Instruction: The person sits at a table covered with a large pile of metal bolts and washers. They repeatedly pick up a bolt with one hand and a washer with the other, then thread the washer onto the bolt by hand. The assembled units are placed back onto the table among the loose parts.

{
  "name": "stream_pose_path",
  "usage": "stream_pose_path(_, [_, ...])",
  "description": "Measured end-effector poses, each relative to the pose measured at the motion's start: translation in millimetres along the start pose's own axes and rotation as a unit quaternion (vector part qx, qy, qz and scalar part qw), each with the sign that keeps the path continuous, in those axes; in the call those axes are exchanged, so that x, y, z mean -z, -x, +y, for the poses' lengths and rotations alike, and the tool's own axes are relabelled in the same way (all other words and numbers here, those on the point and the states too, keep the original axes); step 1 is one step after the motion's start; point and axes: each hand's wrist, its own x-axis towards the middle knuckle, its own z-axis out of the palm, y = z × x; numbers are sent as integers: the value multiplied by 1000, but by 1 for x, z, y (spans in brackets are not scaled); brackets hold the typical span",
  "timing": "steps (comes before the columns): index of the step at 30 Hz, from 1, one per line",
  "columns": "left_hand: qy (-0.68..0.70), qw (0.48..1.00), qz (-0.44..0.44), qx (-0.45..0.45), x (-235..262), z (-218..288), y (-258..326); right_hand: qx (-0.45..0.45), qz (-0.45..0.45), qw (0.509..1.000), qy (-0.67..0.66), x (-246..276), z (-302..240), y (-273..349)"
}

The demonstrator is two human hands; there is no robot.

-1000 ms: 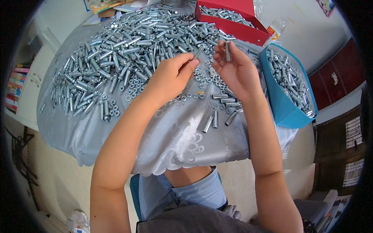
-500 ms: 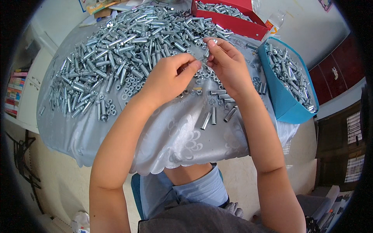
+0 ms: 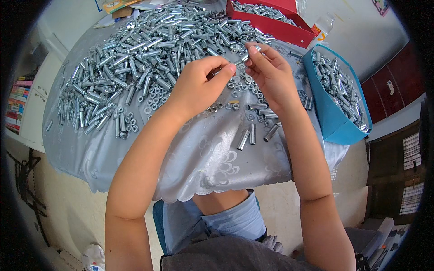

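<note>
My right hand (image 3: 270, 72) pinches a silvery sleeve anchor bolt (image 3: 243, 59) between thumb and fingers, its lower end pointing toward my left hand. My left hand (image 3: 202, 83) is closed, thumb against curled forefinger, close to that end. What it grips, if anything, is mostly hidden by the fingers. Beneath and beyond both hands spreads a big heap of metal anchor bolts (image 3: 135, 58). Loose nuts (image 3: 156, 95) and washers lie along the heap's near side. Several plain metal sleeves (image 3: 252, 134) rest on the cloth by my right forearm.
A blue fabric bin (image 3: 339, 126) full of bolts stands at the table's right edge. Behind it are a red box (image 3: 271, 28) of bolts and a clear plastic bottle (image 3: 323, 27). A pale satin tablecloth (image 3: 194, 176) hangs over the near edge.
Both hands have shifted slightly right in view, along with the whole table. The bolt in my right hand has tilted, so more of its length now shows between the hands.
</note>
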Motion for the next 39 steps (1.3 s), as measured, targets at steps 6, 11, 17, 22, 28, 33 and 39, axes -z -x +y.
stream_pose_path(6, [58,997,31,31,1,0,-1,-17,-38,999,25,-3,2,3])
stream_pose_path(11, [165,975,61,134,3,-6,-6,-3,-70,996,57,-7,4,5])
stream_pose_path(17, [217,957,38,188,0,-4,-5,38,-78,992,90,-11,1,9])
stream_pose_path(22, [225,953,13,204,-2,-3,-6,61,-71,988,125,-13,0,10])
stream_pose_path(28, [158,974,-8,165,-2,-3,-5,68,-46,985,153,-13,0,10])
stream_pose_path(33, [87,986,49,134,0,2,-2,60,-54,984,156,-13,-1,11])
stream_pose_path(39, [62,989,9,133,-4,-6,-3,63,-67,964,251,-19,7,18])
